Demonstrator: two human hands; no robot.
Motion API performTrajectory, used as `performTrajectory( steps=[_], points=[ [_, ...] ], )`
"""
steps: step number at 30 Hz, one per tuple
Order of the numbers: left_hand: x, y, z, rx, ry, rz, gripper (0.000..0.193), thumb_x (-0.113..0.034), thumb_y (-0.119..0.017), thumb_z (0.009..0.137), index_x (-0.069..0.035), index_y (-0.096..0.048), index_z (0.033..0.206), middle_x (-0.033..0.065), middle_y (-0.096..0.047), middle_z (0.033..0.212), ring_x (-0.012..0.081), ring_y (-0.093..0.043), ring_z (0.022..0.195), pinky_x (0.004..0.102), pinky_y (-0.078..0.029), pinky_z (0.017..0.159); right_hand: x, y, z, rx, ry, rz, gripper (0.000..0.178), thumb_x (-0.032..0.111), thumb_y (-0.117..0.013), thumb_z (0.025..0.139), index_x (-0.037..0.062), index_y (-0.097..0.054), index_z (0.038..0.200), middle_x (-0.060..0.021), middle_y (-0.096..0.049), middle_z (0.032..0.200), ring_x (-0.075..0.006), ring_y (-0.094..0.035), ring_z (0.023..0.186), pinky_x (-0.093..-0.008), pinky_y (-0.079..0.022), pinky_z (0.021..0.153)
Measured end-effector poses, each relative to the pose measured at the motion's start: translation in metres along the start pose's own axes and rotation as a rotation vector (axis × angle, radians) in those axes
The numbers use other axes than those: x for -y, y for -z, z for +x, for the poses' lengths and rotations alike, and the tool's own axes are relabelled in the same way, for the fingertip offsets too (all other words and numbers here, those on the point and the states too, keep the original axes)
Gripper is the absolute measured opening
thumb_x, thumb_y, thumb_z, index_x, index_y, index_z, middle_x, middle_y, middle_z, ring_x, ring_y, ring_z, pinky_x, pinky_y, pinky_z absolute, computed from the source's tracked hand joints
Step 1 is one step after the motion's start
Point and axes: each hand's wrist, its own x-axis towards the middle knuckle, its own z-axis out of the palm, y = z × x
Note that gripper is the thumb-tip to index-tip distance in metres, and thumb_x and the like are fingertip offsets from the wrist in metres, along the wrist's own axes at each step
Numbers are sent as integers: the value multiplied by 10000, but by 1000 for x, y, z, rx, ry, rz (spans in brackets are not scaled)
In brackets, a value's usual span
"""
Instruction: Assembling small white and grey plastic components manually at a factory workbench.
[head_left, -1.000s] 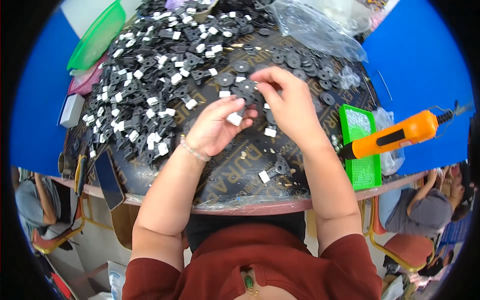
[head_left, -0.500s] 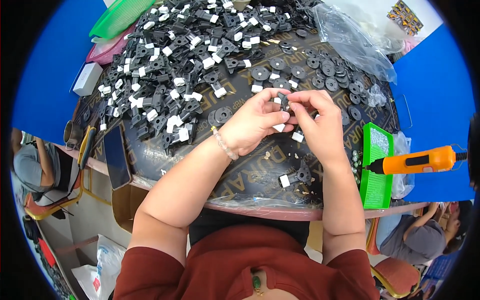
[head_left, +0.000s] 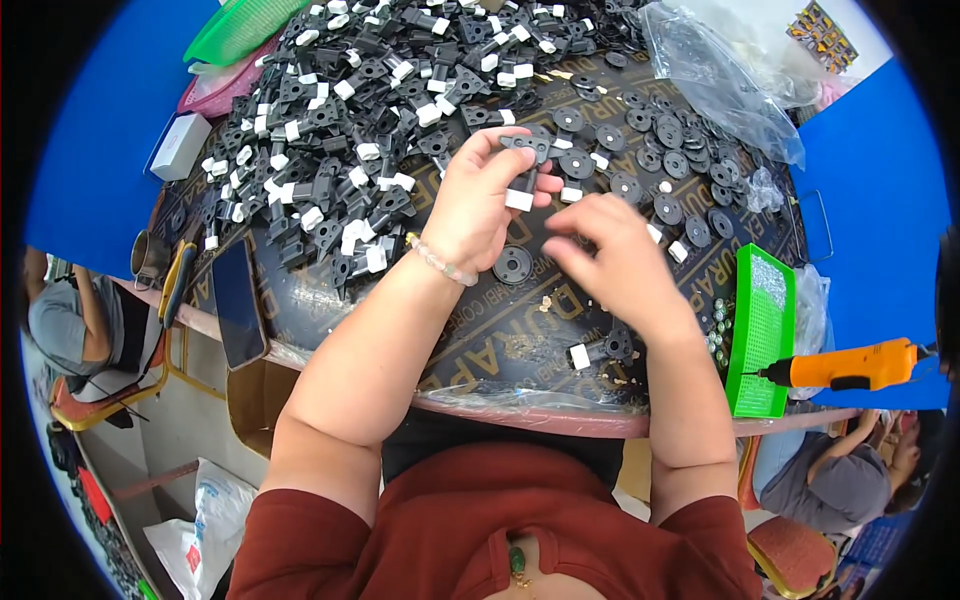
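Observation:
My left hand (head_left: 472,205) is closed on a black plastic bracket with a white end (head_left: 528,165), thumb on top, its holed plate facing up. Beside it on the right, my right hand (head_left: 625,262) is slightly blurred. Its thumb and forefinger are apart, with nothing visible between them. A black disc (head_left: 513,265) lies on the table by my left wrist. Nearer to me rests another black bracket with a white end (head_left: 605,350). Several more discs (head_left: 668,208) lie beyond my right hand, with white-ended parts among them.
A big heap of white-ended black brackets (head_left: 330,150) covers the far left. At right, an orange electric screwdriver (head_left: 850,366) points over a green tray (head_left: 745,340) holding small metal pieces. A phone (head_left: 238,305) lies at the left edge; a clear plastic bag (head_left: 710,75) lies at the back.
My hands have separated: the left has moved up and left with the bracket, the right has drawn away from it. The screwdriver has shifted lower. A disc near my left wrist is now uncovered.

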Motion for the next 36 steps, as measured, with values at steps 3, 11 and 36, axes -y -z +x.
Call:
performTrajectory(
  steps=[3,11,36],
  points=[
    [-1,0,0,-19,-28,-15,227,-52,-547,953,-13,-536,1177,137,-660,980,216,-682,814,306,-565,676,2,-24,-1,180,148,-13,285,175,-760,758,54,-669,1000,-87,-609,1071,-300,-560,1038,-389,-477,913],
    [13,2,2,33,-59,-132,309,-37,-607,911,-18,-498,1200,162,-650,975,234,-690,794,312,-576,655,12,-16,-2,297,40,-74,325,-16,-669,719,37,-624,1037,-126,-607,1121,-340,-553,1076,-408,-467,940],
    [14,-3,-1,-16,23,-259,295,-69,-589,939,-37,-474,1208,109,-597,995,202,-673,831,285,-569,661,28,-23,3,344,-134,-219,420,78,-777,704,-8,-595,1073,-159,-597,1077,-348,-556,1023,-435,-466,879]
  ],
)
